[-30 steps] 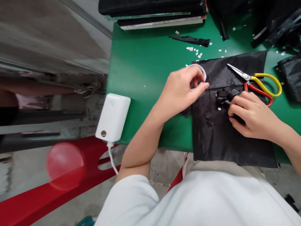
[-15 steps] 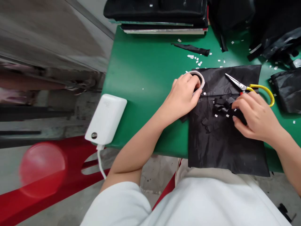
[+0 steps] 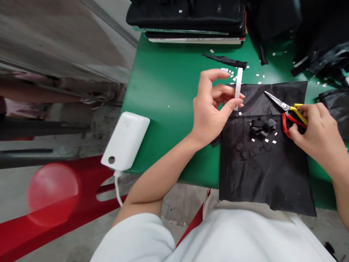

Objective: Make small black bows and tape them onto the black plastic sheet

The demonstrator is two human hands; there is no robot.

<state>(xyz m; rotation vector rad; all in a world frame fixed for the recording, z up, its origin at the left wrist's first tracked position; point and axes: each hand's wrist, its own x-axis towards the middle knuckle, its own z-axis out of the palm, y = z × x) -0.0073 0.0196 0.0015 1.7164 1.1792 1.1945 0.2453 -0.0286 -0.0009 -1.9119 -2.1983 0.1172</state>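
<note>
Turned edge-on, a roll of white tape is pinched between the thumb and fingers of my left hand, its index finger raised and curved. My right hand is closed around the yellow handles of the scissors, whose blades point up and left. Beside my right thumb are the red handles of a second tool, mostly covered. Beneath both hands lies a black fabric sheet. On it rest a bunch of black strips, a flatter black strip and small white bits.
A white power bank with a cable lies at the green table's left edge. Black folded goods are stacked at the back, and black fabric is heaped at the right. A red chair stands at the left.
My left hand has lifted the tape roll and turned it from lying flat to edge-on. My right hand has moved right from the black strips onto the scissors handles, and more red handle shows.
</note>
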